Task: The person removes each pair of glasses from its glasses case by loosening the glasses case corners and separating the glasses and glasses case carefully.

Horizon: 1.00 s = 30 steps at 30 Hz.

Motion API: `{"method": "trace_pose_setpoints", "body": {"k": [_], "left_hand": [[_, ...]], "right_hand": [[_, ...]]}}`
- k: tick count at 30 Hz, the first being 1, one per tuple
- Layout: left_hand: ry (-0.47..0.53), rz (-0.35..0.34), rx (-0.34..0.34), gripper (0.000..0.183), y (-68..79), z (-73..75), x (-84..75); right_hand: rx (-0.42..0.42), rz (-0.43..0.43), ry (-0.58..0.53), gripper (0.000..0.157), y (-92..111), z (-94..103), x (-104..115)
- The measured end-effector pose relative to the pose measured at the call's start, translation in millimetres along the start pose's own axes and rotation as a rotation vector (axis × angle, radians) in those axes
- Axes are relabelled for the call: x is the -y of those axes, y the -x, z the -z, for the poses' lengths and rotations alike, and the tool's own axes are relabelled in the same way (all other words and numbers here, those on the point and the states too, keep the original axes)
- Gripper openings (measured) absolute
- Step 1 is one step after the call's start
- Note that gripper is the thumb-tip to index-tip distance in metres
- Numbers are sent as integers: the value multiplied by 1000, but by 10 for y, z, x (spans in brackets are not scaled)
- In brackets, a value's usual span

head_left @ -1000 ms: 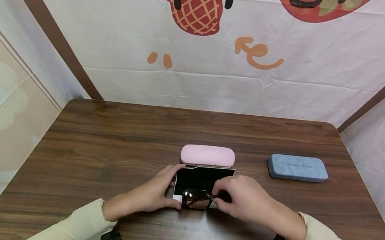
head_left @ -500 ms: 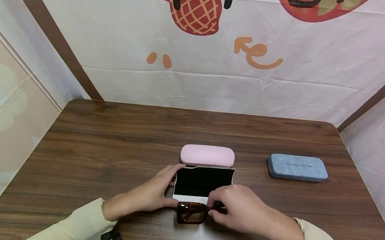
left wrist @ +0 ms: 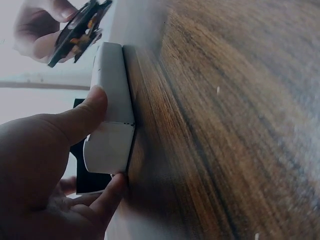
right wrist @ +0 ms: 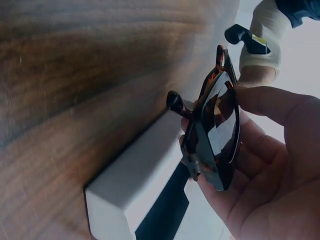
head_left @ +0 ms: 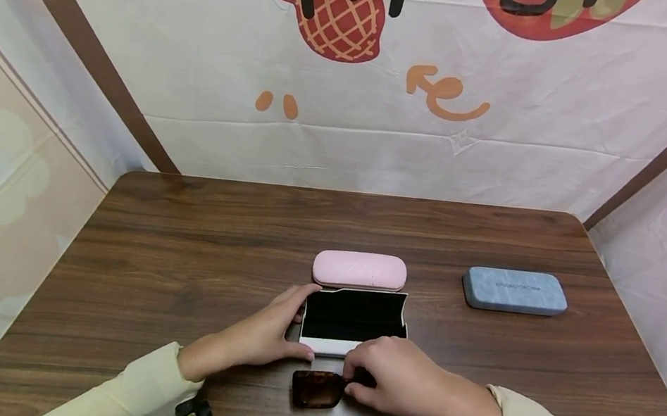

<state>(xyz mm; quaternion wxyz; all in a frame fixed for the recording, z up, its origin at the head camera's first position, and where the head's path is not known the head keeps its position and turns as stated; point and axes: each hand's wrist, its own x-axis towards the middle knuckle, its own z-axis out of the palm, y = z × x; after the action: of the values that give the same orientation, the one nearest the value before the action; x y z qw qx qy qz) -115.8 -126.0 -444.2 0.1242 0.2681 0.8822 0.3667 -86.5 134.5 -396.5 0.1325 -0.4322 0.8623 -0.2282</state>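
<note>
A white glasses case [head_left: 328, 346] with a black lining stands on the table with its lid up. My left hand [head_left: 262, 331] holds the case at its left end; in the left wrist view its thumb [left wrist: 92, 111] lies on the case's front wall, with other fingers at the end and behind. Just in front of the case, my right hand [head_left: 402, 380] pinches dark tortoiseshell sunglasses [head_left: 317, 389] between thumb and fingers. In the right wrist view, the sunglasses [right wrist: 212, 132] are off the table, their temples folded in. Nothing lies in the part of the case that shows.
Right behind the open case lies a closed pink glasses case [head_left: 359, 270]. Farther right is a closed blue glasses case [head_left: 515, 291]. All rest on a dark wooden table [head_left: 208, 233], with a printed white cloth [head_left: 349, 96] hanging beyond its far edge.
My right hand has drawn the sunglasses out of the white case, toward me and slightly left. The left hand and the case have stayed where they were.
</note>
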Motion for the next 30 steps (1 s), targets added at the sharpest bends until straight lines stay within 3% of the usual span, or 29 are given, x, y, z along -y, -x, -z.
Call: {"method": "trace_pose_setpoints", "body": {"k": [18,30], "left_hand": [[4,-5,5,95,0,7,-6],[4,-7,7,95,-1,12,2]], "right_hand": [[26,11,53,16,-109,-313,61],[-42,31,91,13,-186,-424,106]]}}
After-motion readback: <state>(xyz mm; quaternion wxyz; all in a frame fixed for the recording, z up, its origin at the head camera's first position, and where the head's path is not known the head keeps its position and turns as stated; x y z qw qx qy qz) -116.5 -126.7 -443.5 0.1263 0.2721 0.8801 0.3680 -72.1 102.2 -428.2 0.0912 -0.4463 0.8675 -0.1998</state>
